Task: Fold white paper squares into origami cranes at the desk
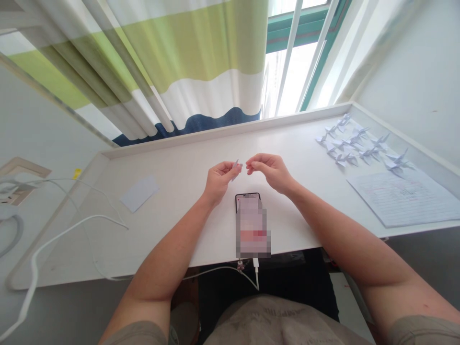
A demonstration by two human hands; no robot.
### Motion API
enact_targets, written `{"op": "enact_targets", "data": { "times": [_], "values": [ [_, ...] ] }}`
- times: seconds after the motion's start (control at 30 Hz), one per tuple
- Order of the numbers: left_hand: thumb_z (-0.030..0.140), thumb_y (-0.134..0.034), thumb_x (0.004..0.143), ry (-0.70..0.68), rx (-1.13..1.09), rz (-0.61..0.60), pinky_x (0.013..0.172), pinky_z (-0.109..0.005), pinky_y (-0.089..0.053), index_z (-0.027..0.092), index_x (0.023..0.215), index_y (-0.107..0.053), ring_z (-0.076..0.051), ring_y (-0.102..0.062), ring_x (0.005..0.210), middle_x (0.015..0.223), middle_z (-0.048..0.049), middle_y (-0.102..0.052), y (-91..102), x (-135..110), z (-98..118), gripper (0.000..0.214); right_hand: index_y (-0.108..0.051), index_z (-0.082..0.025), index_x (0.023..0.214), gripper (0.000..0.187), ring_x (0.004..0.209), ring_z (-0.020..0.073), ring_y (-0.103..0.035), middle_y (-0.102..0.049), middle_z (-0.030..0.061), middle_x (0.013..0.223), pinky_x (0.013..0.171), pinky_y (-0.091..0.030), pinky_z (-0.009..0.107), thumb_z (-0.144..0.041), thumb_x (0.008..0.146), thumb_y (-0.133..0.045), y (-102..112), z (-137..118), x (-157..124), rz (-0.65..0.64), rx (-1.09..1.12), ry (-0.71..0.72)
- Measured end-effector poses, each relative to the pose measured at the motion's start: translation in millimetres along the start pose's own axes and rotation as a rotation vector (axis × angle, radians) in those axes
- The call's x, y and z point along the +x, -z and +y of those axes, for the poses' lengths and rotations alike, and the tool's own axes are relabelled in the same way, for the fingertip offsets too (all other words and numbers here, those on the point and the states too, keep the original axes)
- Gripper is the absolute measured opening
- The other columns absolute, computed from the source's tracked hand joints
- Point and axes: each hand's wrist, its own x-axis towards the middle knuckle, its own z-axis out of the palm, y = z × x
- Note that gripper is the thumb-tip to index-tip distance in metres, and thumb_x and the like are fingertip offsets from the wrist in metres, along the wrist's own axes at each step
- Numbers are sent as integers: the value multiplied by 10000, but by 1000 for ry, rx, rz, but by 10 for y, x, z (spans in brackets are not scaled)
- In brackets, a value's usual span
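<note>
My left hand [219, 181] pinches a small folded piece of pale lilac paper [235, 168] between thumb and fingertips, above the white desk [179, 191]. My right hand [269, 171] is just to its right, fingers curled with tips together. It shows nothing in its grip, and a narrow gap seems to separate it from the paper. Below my hands, a smartphone [251, 225] lies on the desk with its screen pixelated, and a white charging cable [256, 273] runs from its lower end.
Several folded paper cranes [359, 146] lie at the desk's far right, beside a lined paper sheet [402, 199]. A blank pale paper rectangle [139, 193] lies at left. White cables [72, 235] loop left. A raised rim edges the desk's back, below a striped curtain [172, 62].
</note>
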Motion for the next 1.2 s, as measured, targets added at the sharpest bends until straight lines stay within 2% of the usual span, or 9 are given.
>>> {"op": "enact_targets", "data": {
  "times": [0.1,0.2,0.43,0.63,0.77,0.97,1.2],
  "values": [
    [511,-990,708,3,-11,3,677,-283,-451,194,814,-814,-113,-568,687,750,-14,-730,8,7,-4,378,-796,-208,860,295,762,187,-730,-792,38,836,812,-630,400,-493,839,-872,-25,-10,-24,-18,-44,8],
    [495,-990,712,-1,-10,-6,674,-284,-438,196,817,-811,-114,-555,682,733,-8,-713,-3,-2,3,364,-802,-210,862,365,762,185,-721,-803,50,858,788,-621,386,-571,852,-855,-64,-17,-51,-57,-57,4],
    [490,-982,710,6,2,-38,681,-289,-437,211,819,-827,-118,-548,691,746,-5,-712,-5,-6,12,337,-782,-213,810,434,732,193,-712,-790,51,810,758,-614,392,-635,801,-885,-74,-5,-44,-34,-74,-5],
    [532,-974,717,-47,33,-47,751,-305,-491,211,837,-831,-145,-616,768,812,-24,-756,-14,-16,7,371,-757,-217,777,406,666,180,-695,-749,22,728,706,-592,379,-592,792,-912,-73,-7,-48,-7,-120,37],
    [527,-970,737,-86,44,-72,815,-323,-518,216,830,-831,-166,-645,833,846,-28,-763,-17,-22,16,353,-760,-221,772,382,678,176,-690,-726,9,709,733,-586,381,-575,820,-894,-76,-28,-64,-39,-149,52],
    [559,-946,761,-43,18,-109,896,-336,-507,209,825,-807,-164,-618,848,840,-19,-732,18,11,-17,382,-787,-228,791,217,748,179,-694,-750,21,784,772,-578,380,-412,904,-806,-70,-48,-78,-52,-251,130],
    [552,-968,733,31,-102,-80,810,-309,-479,216,830,-803,-142,-565,801,867,-21,-716,26,40,-51,387,-762,-222,802,161,718,181,-697,-760,19,774,777,-592,402,-351,896,-780,-84,-2,-80,-12,-250,127]
  ]
}}
